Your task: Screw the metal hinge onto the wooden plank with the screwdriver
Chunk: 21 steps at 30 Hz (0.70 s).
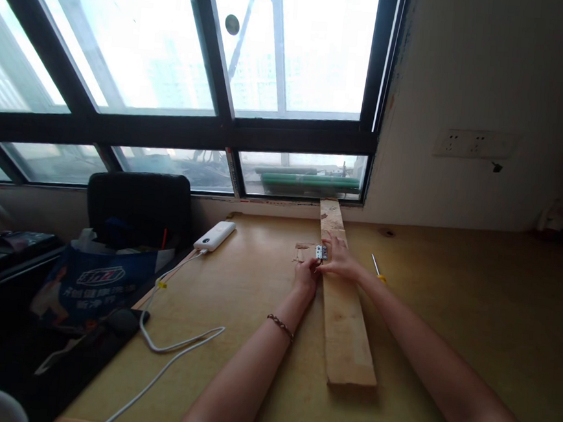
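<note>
A small silver metal hinge (321, 252) with holes lies across the left edge of a long wooden board (349, 337) and a small wooden piece (303, 247) beside it. My left hand (307, 275) is closed at the hinge's lower edge, its fingertips partly hidden. From the right, my right hand (340, 258) rests over the board, with thumb and fingers curved around the hinge. A screwdriver (381, 277) with a yellow handle lies on the table to the right of my right hand.
The wooden table (249, 377) meets a window wall at the back. A white power bank (216, 235) with a white cable (173, 349) lies on its left side. Left of the table stand a black chair (138, 206) and a blue bag (95, 284).
</note>
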Available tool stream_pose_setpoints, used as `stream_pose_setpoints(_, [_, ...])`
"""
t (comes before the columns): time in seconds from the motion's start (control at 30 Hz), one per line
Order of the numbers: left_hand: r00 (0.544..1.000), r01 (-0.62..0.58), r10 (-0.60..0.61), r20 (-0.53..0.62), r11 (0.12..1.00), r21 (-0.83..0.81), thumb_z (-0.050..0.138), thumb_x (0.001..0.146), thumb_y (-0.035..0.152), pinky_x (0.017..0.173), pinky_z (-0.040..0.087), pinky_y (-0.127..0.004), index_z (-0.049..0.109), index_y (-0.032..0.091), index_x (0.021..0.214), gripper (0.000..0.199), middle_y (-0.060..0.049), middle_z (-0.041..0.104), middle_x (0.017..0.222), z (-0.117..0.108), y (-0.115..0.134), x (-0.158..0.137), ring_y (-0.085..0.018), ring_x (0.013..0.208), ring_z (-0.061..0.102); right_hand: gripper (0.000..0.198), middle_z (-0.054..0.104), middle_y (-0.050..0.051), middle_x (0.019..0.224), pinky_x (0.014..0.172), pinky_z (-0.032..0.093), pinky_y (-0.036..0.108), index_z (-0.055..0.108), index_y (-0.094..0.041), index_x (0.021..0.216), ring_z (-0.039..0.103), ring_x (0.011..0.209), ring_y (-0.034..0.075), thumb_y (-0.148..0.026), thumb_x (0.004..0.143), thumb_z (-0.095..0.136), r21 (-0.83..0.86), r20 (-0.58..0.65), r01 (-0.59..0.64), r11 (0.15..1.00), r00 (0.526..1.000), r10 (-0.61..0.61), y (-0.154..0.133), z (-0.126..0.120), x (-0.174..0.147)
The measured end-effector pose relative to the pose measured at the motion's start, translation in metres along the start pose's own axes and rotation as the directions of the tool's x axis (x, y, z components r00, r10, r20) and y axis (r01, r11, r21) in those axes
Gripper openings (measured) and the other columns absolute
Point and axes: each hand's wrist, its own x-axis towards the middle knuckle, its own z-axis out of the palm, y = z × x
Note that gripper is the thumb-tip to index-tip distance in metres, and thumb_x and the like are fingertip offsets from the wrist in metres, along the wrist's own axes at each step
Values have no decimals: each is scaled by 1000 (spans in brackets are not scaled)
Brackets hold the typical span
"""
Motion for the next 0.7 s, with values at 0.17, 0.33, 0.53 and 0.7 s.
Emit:
stream_pose_setpoints(0.17, [1000,-8,7,-28,1000,-21,58,56,11,54,39,-22,53,14,58,6,2,55,55,2,1,-4,-9,51,50,100,55,9,118,99,31,41,21,-17,138,40,117,28,-30,54,74,19,36,16,1000,999,-17,6,4,7])
stream_pose_setpoints(0.33, [1000,-8,8,-15,1000,-23,57,57,10,59,41,-24,53,14,58,6,1,57,57,1,2,-5,-10,55,53,82,55,10,118,96,34,42,37,-18,127,44,114,28,-27,54,72,47,10,-14,999,1000,13,8,7,9])
stream_pose_setpoints(0.53, [1000,7,-7,14,1000,18,53,61,10,63,41,-24,51,15,58,6,0,55,58,1,1,-2,-10,57,54,62,49,12,123,95,37,40,50,-17,109,47,113,27,-35,55,74,62,-15,-24,998,1000,25,9,7,8])
stream_pose_setpoints(0.7, [976,-164,172,-129,984,72,54,65,13,74,43,-28,46,19,80,17,-1,54,77,-2,2,0,-13,71,56,64,55,10,113,91,39,39,48,-17,107,50,107,25,-39,54,76,88,-24,-17,996,1000,19,6,5,6])
